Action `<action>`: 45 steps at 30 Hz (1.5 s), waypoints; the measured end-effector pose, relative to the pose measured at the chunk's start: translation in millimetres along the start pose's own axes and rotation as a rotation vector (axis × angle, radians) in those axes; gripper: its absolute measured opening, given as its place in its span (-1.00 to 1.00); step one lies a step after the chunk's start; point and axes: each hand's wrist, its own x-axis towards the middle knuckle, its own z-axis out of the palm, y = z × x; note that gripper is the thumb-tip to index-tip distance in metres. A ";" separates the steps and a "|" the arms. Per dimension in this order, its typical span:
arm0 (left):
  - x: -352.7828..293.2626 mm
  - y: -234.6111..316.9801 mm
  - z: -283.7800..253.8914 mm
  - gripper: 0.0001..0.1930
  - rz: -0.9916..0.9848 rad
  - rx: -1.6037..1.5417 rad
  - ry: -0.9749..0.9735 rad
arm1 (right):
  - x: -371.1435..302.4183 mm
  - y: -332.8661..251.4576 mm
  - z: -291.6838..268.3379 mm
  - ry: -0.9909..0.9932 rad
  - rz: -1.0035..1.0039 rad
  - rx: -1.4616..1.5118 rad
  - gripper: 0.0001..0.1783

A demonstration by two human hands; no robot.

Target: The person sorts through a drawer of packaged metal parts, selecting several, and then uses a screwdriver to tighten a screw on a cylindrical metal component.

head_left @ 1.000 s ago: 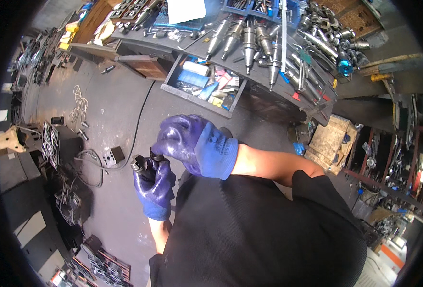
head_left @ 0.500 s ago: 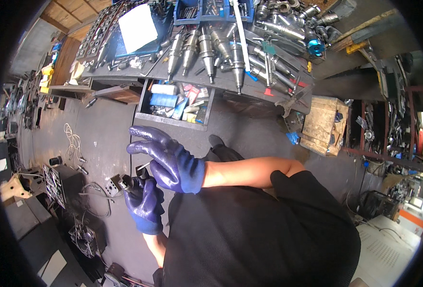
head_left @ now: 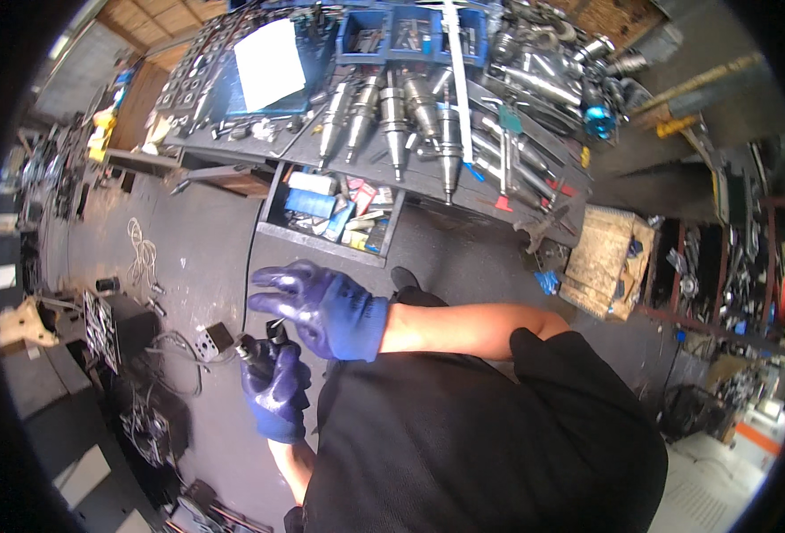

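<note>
My left hand (head_left: 274, 391), in a purple-coated glove with a blue cuff, is closed around a dark metal cylindrical piece (head_left: 249, 349) in front of my body. A second small dark piece (head_left: 275, 331) stands up beside it, next to my right hand; whether the two are joined I cannot tell. Just above and to the right, my right hand (head_left: 314, 306), gloved alike, stretches its fingers leftward. Its thumb side hangs close to the small dark piece, and any contact there is too small to make out.
Ahead stands a dark workbench (head_left: 259, 151) with several metal tool holders (head_left: 394, 124), blue bins (head_left: 363, 40) and a white sheet (head_left: 269, 64). Its open drawer (head_left: 321, 240) holds small boxes. At right is a wooden-topped box (head_left: 601, 258); at left, a machine unit (head_left: 126, 333) and cables.
The view has shifted, so the bench sits lower in the picture. My right hand's fingers have come closer together. A thin light rod seen earlier by that hand no longer shows clearly.
</note>
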 end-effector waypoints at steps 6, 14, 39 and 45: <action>-8.5 -15.7 1.9 -0.91 -0.042 0.016 0.047 | -8.4 10.6 -16.3 0.043 0.369 0.525 -0.35; -21.5 -35.6 -16.8 -0.67 -0.041 -0.437 0.031 | -67.0 107.6 20.2 0.088 1.208 1.019 -0.48; 46.1 -79.0 -304.6 -0.46 0.262 -1.558 -0.099 | 102.8 343.2 17.6 -0.017 0.424 -1.100 -0.40; 86.9 -74.8 -352.4 -0.47 0.302 -1.658 -0.088 | 189.0 234.8 98.6 0.258 -0.012 -1.035 -0.50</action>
